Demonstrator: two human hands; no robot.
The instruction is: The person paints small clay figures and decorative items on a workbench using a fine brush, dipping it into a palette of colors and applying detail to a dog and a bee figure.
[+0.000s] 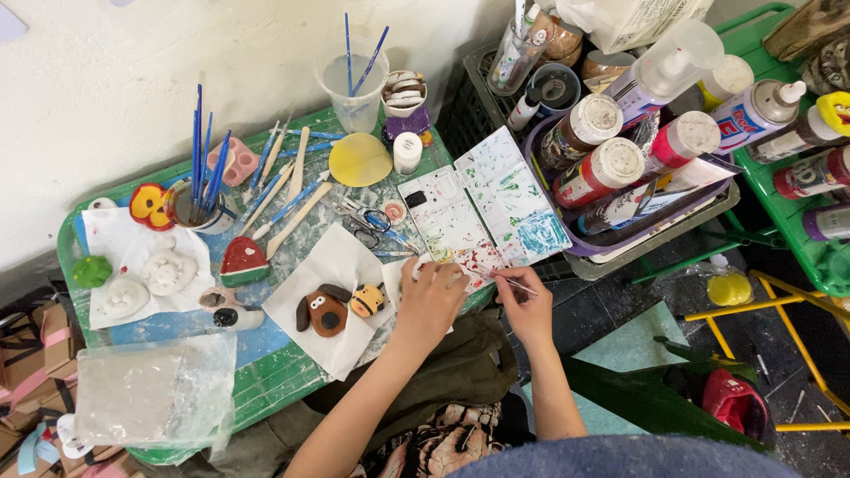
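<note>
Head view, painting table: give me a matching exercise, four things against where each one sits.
Things:
1. dog-head figure
2. thin brush
3. yellow disc
4. paint palette

Places:
A. in the right hand
B. on a white paper sheet, left of the left hand
C. just beyond both hands, at the table's right end
D. near the clear cup holding blue brushes

Pairs: 1-B, 2-A, 3-D, 4-C

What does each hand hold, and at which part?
The right hand pinches a thin paintbrush near its back end. The left hand covers something small and white; its hold cannot be told.
</note>
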